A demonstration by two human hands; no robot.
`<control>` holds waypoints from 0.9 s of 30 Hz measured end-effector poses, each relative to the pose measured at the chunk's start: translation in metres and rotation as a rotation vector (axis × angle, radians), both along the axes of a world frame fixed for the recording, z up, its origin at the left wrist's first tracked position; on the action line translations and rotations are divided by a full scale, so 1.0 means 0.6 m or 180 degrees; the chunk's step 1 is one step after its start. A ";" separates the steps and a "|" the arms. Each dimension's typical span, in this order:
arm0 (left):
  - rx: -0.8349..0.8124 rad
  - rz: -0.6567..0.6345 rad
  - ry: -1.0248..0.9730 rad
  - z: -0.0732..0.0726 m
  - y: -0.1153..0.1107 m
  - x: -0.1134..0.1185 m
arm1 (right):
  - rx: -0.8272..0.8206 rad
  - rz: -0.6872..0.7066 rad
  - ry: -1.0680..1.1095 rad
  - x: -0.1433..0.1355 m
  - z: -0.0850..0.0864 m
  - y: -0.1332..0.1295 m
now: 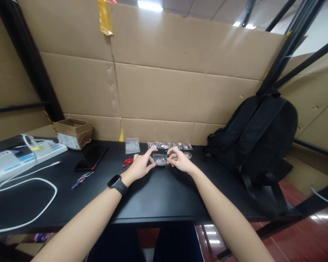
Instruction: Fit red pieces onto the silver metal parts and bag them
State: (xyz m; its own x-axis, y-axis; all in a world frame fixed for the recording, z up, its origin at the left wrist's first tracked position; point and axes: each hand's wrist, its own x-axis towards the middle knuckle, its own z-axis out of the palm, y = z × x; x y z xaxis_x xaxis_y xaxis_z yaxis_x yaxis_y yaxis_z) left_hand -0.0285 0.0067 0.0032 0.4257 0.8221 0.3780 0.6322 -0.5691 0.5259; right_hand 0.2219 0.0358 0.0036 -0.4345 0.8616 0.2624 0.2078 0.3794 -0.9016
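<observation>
Both hands reach out over a black table (158,196). My left hand (142,165), with a black smartwatch on its wrist, and my right hand (180,160) pinch the two ends of a small clear plastic bag (160,159) holding something dark. Behind them a row of similar small clear bags (169,146) lies along the cardboard wall. One more clear bag (132,145) lies to the left of that row. A few small red pieces (128,162) sit on the table just left of my left hand.
A black backpack (257,142) leans at the right end of the table. At left lie a black phone (90,157), a key ring (82,179), a small cardboard box (73,133), a white power strip (24,154) and a white cable (41,211). Cardboard sheets (158,83) wall the back.
</observation>
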 end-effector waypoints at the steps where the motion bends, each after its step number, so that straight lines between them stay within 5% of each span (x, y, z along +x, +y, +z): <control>1: -0.0092 -0.0030 -0.0009 0.002 0.001 -0.004 | 0.0021 -0.0025 -0.0091 -0.001 -0.001 0.001; 8: -0.0541 0.0020 0.0425 0.007 0.003 -0.007 | 0.0424 -0.0435 -0.1067 -0.010 -0.016 0.005; 19: 0.0264 0.0271 0.1012 0.003 -0.011 0.001 | 0.1405 -0.0261 -0.1997 -0.008 -0.005 -0.011; 27: 0.0347 0.0413 0.1054 0.000 -0.014 0.015 | 0.1579 0.0077 -0.1854 -0.027 -0.002 -0.028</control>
State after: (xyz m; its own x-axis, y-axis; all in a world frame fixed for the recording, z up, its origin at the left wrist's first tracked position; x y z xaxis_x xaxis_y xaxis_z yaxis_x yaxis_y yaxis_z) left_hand -0.0195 -0.0015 0.0035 0.4344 0.8398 0.3255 0.8285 -0.5144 0.2214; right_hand 0.2056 0.0190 0.0024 -0.6384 0.6912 0.3387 0.5840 0.7216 -0.3718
